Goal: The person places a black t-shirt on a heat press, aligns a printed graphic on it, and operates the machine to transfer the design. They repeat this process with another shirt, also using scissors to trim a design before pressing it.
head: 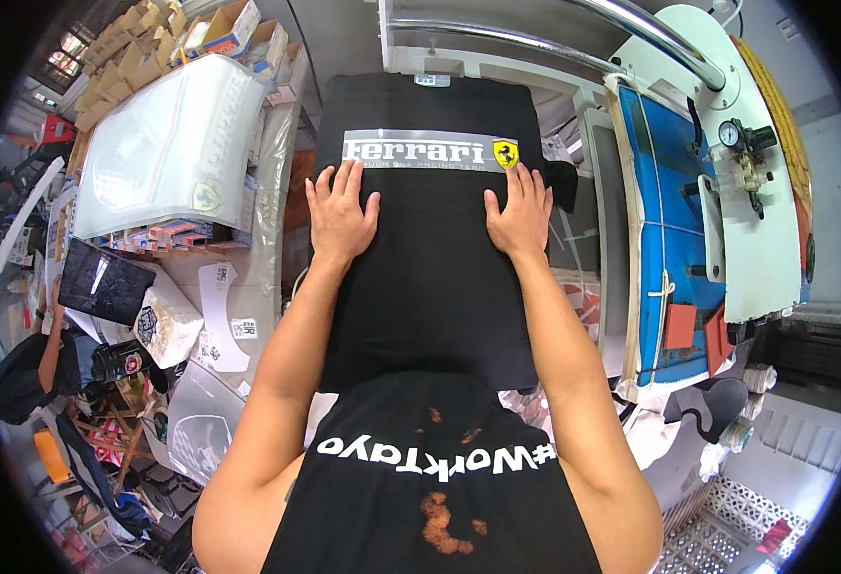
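Note:
A black T-shirt lies spread flat in front of me over a platen that it hides. Across its upper part is a transfer film strip with white lettering and a yellow shield emblem at its right end. My left hand rests palm down on the shirt's left side, fingertips by the strip's lower left edge. My right hand rests palm down on the right side, its fingertips just below the shield. Fingers of both hands are spread, and neither holds anything.
To the right stands a heat press with a blue-covered platen, pressure gauge and chrome bars. Stacked clear film sheets lie on small cardboard boxes at left. Another person in a black shirt is at far left.

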Demonstrator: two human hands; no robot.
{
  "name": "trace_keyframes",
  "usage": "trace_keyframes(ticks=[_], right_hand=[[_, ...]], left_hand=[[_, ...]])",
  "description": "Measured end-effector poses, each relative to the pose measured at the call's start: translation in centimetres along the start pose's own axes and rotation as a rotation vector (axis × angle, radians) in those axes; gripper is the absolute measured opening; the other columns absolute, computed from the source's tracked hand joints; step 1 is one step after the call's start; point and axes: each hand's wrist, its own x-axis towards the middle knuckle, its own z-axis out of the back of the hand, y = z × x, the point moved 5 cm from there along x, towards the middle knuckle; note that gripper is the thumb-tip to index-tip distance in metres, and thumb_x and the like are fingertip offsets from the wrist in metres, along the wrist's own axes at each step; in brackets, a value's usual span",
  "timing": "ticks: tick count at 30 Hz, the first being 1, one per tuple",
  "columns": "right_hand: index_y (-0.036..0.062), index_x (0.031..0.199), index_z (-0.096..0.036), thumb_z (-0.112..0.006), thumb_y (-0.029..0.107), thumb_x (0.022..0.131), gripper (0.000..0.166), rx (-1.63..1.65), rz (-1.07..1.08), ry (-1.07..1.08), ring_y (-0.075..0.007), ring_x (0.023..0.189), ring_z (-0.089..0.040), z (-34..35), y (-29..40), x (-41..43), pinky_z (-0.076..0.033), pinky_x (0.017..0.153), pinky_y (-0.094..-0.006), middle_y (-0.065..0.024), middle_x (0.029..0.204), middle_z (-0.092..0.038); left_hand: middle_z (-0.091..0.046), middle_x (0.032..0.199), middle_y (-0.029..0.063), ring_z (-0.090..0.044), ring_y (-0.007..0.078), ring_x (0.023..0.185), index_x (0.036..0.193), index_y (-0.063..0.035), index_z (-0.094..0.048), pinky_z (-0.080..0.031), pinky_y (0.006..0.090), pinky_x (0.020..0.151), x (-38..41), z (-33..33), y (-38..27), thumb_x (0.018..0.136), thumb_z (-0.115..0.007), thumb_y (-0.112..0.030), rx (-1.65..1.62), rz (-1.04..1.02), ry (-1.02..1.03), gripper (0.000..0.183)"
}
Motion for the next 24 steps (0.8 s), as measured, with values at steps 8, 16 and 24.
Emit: trace_keyframes(ticks=[8,16,24], right_hand=[[0.0071,0.143,-0.045,-0.053,0.043,0.095,0.061,-0.024,-0.003,-0.027,-0.0321,0.144,-0.03,0.03,-0.13,-0.04,-0.02,0.119,-0.0529,-0.0132,0.15,-0.041],[0.0059,0.144,-0.045,-0.051,0.044,0.095,0.063,-0.015,0.001,-0.017,-0.0306,0.145,-0.028,0.04,-0.07,-0.08,-0.017,0.12,-0.0528,-0.0105,0.152,-0.039],[0.006,0.144,-0.045,-0.051,0.044,0.094,0.063,-0.002,-0.007,-0.01,-0.0306,0.144,-0.028,-0.01,-0.06,-0.03,-0.018,0.12,-0.0527,-0.0093,0.152,-0.039]], left_hand=[[-0.045,0.145,0.0105,-0.037,0.0326,0.135,0.137,-0.0077,-0.053,-0.022,0.0584,0.116,-0.02,-0.02,-0.06,0.091,-0.06,-0.036,0.017,0.016,0.026,0.055],[-0.045,0.145,0.0107,-0.037,0.0326,0.135,0.136,-0.0074,-0.055,-0.022,0.0591,0.116,0.0,0.08,-0.07,0.09,-0.061,-0.036,-0.002,0.016,0.005,0.054],[-0.046,0.144,0.0106,-0.037,0.0322,0.135,0.136,-0.007,-0.054,-0.022,0.059,0.116,-0.04,0.01,-0.08,0.09,-0.061,-0.036,0.017,0.023,0.012,0.054]])
